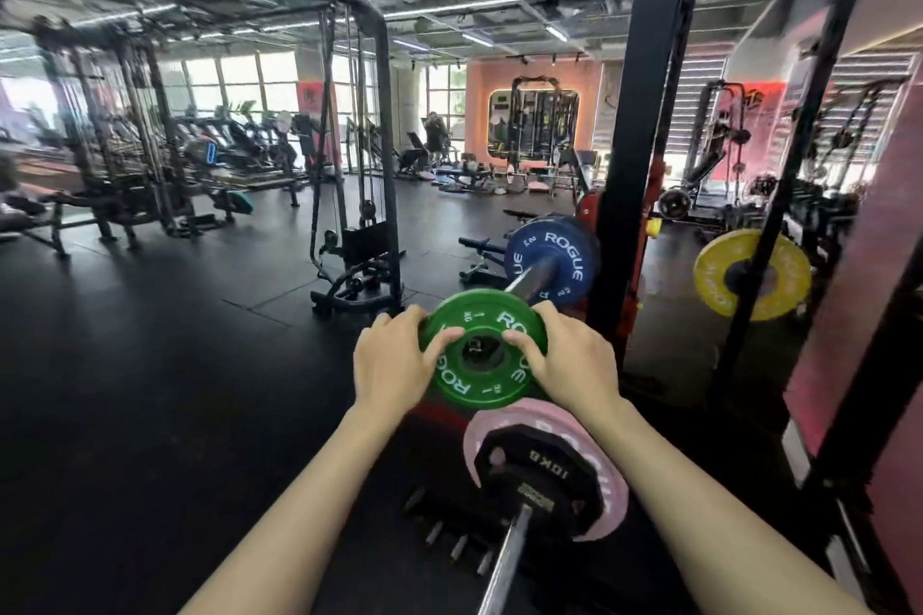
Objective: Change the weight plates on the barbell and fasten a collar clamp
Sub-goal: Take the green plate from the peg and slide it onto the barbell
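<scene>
Gym floor [150, 365]: left hand [394, 360] and right hand [574, 360] grip green plate [479, 350].

Both bare forearms are extended forward from the lower edge of the view, converging toward the centre. The left hand [394, 362] is placed at the 9 o'clock side of the green plate [483, 349], its thumb laid across the plate's face and its fingers curled over the rim. The right hand [574, 360] is set at the 3 o'clock side in a mirrored grip, thumb on the face, fingers wrapped behind. Both wrists are held nearly straight.
</scene>
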The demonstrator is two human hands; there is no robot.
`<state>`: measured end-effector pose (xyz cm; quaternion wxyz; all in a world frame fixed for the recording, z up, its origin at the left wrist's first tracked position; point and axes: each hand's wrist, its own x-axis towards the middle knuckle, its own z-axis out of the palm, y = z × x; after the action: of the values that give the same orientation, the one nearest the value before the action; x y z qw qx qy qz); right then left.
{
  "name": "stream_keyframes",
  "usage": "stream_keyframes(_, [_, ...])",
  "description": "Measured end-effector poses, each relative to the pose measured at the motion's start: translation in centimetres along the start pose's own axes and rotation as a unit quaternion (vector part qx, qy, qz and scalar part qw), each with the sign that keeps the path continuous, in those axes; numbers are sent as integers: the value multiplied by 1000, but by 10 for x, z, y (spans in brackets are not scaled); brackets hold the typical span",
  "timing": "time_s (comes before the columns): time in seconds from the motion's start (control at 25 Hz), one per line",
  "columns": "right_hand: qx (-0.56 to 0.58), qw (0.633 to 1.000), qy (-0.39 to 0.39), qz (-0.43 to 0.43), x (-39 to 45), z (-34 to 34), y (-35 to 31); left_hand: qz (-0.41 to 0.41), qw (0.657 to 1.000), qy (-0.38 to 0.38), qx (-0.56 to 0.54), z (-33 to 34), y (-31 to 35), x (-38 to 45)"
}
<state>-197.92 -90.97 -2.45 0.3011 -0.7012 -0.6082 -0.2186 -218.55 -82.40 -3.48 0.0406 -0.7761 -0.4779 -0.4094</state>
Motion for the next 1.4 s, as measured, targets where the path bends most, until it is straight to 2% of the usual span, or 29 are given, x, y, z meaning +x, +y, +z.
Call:
stream_keyframes(0.24, [-34, 999, 14, 13, 16, 18, -27, 1, 1000, -21, -19, 10, -38, 21])
stream_keyframes(0.6, [-90, 994, 42, 34, 6, 28, -23, 39, 995, -44, -78, 37, -37, 26])
stream_keyframes(0.92, [-119, 989, 70, 49, 6, 33, -31, 20, 989, -51, -137, 61, -42, 33])
stream_keyframes(1.28, [-150, 983, -9, 102, 8, 20, -48, 43, 991, -102, -76, 50, -47, 31])
stream_keyframes(1.4, [-134, 983, -13, 122, 4, 18, -49, 53, 990, -108, -68, 49, -53, 30])
